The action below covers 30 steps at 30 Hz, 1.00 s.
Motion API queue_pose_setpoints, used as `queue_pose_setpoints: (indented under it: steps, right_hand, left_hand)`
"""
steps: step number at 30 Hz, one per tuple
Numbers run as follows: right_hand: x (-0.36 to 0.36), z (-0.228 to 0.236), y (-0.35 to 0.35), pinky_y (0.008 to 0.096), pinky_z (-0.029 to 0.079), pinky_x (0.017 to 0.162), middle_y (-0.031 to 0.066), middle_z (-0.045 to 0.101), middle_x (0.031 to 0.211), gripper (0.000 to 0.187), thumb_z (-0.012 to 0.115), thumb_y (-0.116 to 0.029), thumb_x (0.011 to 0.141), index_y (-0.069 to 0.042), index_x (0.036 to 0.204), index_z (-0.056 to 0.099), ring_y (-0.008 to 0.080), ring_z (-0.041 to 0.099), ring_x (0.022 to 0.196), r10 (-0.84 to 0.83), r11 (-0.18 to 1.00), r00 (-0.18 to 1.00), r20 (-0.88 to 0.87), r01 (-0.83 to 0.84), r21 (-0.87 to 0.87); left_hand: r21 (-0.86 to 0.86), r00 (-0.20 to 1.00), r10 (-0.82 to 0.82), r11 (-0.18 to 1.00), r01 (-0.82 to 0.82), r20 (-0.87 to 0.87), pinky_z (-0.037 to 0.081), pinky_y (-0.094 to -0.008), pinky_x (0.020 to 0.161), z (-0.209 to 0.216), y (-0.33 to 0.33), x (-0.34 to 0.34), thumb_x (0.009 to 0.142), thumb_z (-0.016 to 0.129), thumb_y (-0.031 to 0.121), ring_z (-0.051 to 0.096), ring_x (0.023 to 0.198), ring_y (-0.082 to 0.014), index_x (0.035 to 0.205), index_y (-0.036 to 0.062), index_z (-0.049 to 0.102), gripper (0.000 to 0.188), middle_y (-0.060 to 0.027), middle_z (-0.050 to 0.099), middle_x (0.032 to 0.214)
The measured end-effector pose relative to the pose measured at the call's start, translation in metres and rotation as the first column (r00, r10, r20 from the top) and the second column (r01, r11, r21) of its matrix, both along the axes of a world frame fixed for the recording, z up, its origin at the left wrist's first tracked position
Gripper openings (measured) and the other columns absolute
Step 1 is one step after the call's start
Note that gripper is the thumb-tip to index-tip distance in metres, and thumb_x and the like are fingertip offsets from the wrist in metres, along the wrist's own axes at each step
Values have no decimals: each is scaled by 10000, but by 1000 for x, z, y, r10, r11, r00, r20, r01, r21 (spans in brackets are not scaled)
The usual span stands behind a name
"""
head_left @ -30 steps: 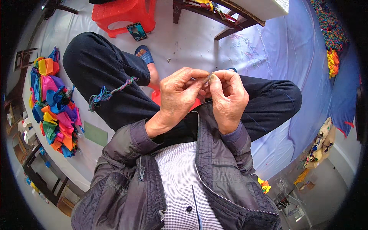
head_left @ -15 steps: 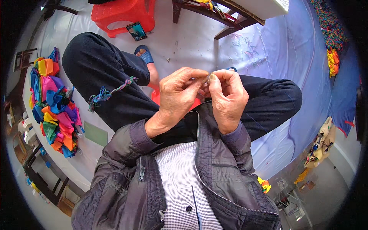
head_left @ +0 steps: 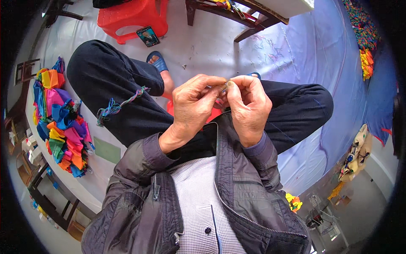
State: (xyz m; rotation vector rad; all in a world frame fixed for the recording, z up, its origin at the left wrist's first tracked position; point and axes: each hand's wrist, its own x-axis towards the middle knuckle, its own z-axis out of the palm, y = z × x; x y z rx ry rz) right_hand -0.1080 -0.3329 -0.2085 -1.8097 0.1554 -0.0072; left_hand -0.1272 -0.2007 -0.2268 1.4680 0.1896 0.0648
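Over my lap, my left hand [head_left: 196, 99] and my right hand [head_left: 247, 103] meet fingertip to fingertip. Each is closed in a pinch of thumb and forefinger. What sits between the tips is too small to make out. A thin blue thread [head_left: 284, 132] runs across my right trouser leg; whether it reaches my fingers cannot be seen. On my left thigh lies a twisted bundle of multicoloured threads [head_left: 122, 103], apart from both hands.
A heap of bright cloth pieces [head_left: 63, 120] lies on the left, beside a flat green sheet [head_left: 106, 150]. Ahead, a phone [head_left: 148, 36] leans at a red plastic stool [head_left: 127, 19]. A dark wooden frame [head_left: 253, 21] stands farther right. Thread scraps [head_left: 270, 48] litter the pale floor sheet.
The surroundings have shifted slightly in the view. Both hands keep the same pinch, with only a tiny movement at the fingertips.
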Motion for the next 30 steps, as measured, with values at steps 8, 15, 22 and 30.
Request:
queue_pose_setpoints:
  steps: [8, 15, 22, 30]
  right_hand:
    - [-1, 2, 0, 263, 543, 613, 50, 686, 773, 78, 750, -16, 905, -9, 942, 682, 103, 648, 648, 3, 1000, 1000, -4, -3, 19]
    - [0, 3, 1, 266, 555, 626, 55, 703, 786, 83, 747, -17, 911, -7, 956, 678, 106, 667, 657, 16, 999, 1000, -19, -15, 40]
    - [1, 2, 0, 268, 561, 633, 61, 713, 795, 83, 746, -24, 918, -4, 960, 677, 110, 684, 675, 17, 999, 1000, -9, -17, 36]
    - [1, 6, 0, 266, 567, 638, 64, 716, 798, 81, 742, -21, 927, 1, 969, 676, 110, 694, 683, 9, 997, 999, -35, -7, 73]
  left_hand:
    - [4, 1000, 11, 1000, -11, 3, 588, -216, 709, 3, -1, 1, 952, 696, -70, 705, 813, -79, 1100, -23, 746, 163, -40, 753, 942]
    - [2, 1000, 16, 1000, -16, -16, 580, -209, 714, 5, -1, 1, 946, 705, -70, 699, 823, -72, 1095, -18, 751, 165, -33, 752, 945]
    - [33, 1000, 16, 999, -16, 9, 572, -204, 723, 5, -1, 1, 942, 707, -75, 696, 827, -70, 1095, -14, 752, 171, -30, 751, 945]
    - [13, 1000, 9, 1000, -9, -13, 582, -212, 732, 6, -1, 1, 946, 697, -81, 703, 829, -78, 1093, -23, 747, 166, -35, 750, 947]
